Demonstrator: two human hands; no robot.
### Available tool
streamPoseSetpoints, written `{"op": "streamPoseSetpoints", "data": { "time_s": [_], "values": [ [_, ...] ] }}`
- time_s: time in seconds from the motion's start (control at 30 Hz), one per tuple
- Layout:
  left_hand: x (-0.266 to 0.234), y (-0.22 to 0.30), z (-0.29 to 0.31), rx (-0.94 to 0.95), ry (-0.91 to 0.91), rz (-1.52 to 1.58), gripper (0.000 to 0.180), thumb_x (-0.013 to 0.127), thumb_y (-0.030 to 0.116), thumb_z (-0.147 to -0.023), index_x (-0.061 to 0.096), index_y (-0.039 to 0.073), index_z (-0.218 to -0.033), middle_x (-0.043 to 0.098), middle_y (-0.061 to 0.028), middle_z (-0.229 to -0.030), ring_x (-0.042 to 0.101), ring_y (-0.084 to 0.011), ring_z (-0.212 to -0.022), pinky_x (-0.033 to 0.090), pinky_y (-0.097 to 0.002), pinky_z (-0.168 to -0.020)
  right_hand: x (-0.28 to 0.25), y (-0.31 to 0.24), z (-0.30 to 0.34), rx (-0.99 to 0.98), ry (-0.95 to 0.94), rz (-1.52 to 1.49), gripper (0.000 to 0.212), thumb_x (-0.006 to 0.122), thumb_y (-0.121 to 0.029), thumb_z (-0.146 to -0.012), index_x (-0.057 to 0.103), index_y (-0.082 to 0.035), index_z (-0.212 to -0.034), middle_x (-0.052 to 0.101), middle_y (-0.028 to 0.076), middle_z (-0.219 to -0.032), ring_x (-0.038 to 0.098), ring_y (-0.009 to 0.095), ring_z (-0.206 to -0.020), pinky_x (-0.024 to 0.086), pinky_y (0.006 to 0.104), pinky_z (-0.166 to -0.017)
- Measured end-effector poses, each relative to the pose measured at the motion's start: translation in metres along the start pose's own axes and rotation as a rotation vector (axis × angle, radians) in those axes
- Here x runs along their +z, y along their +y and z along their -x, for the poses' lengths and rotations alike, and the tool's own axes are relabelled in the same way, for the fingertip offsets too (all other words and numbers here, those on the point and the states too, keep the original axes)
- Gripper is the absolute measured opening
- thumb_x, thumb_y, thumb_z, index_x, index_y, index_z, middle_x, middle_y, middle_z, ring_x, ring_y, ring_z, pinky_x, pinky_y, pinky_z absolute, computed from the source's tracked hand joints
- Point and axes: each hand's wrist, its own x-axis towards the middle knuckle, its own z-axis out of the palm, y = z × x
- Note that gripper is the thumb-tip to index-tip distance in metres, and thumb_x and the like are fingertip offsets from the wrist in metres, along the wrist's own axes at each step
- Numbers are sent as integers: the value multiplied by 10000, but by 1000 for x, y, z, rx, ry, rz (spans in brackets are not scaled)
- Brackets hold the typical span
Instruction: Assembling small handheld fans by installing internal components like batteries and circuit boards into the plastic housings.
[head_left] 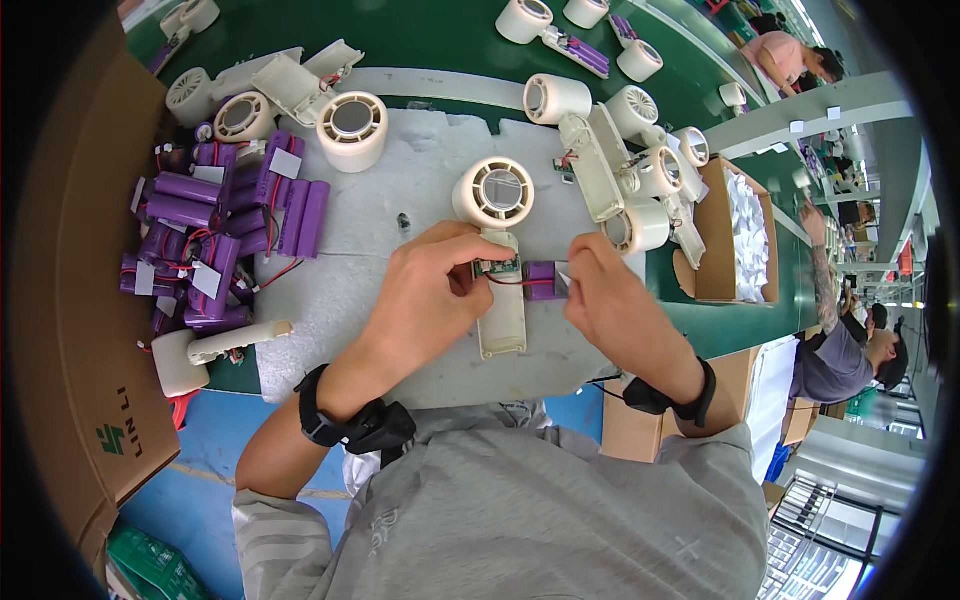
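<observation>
A cream handheld fan lies in front of me with its round head away from me and its handle shell open. My left hand is closed at the handle, its thumb and forefinger at the small green circuit board inside. Red wire runs from the board to a purple battery pack lying just right of the shell. My right hand is closed at the pack's right end, where a small white patch shows by the fingers. Its fingertips are partly hidden.
Purple battery packs with wires pile up at the left, beside a tall cardboard box. More fan parts lie right and behind. An open carton of white pieces stands right. Co-workers sit farther right.
</observation>
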Motion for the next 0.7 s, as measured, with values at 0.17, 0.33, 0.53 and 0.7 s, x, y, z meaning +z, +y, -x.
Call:
{"op": "streamPoseSetpoints", "data": {
  "time_s": [0.17, 0.33, 0.53, 0.7],
  "values": [
    [-3, 3, 2, -32, -2, 28, 292, 623, -79, -731, 683, 24, -998, 633, -111, -953, 625, -193, -674, 512, -298, -634, -82, 30, 28, 488, 146, -75, 162, 605, -67, -885, 531, -5, -1015, 611, 118, -854, 596, 170, -670, 467, 303, -587],
    [-1, 4, 2, 5, 21, 73, 302, 623, -82, -724, 683, 25, -1000, 631, -120, -961, 626, -219, -690, 517, -319, -649, -141, 110, 62, 948, 53, 177, 289, 622, -185, -916, 572, -12, -1142, 626, 72, -839, 605, 121, -645, 472, 262, -550],
    [-5, -6, 3, -15, 17, 1, 292, 622, -78, -729, 702, 40, -984, 636, -91, -971, 613, -160, -668, 501, -278, -613, -141, 101, -79, 561, -221, -410, 415, 666, -229, -891, 575, -36, -1248, 647, 63, -956, 626, 120, -653, 482, 250, -514],
    [-5, -8, 1, 49, 44, 36, 281, 640, -66, -713, 709, 43, -963, 640, -100, -944, 615, -168, -662, 507, -284, -608, -124, 199, -233, 527, -243, 26, 563, 674, -347, -874, 525, -15, -1304, 642, 107, -1003, 654, 166, -747, 525, 296, -655]
  ]
}}
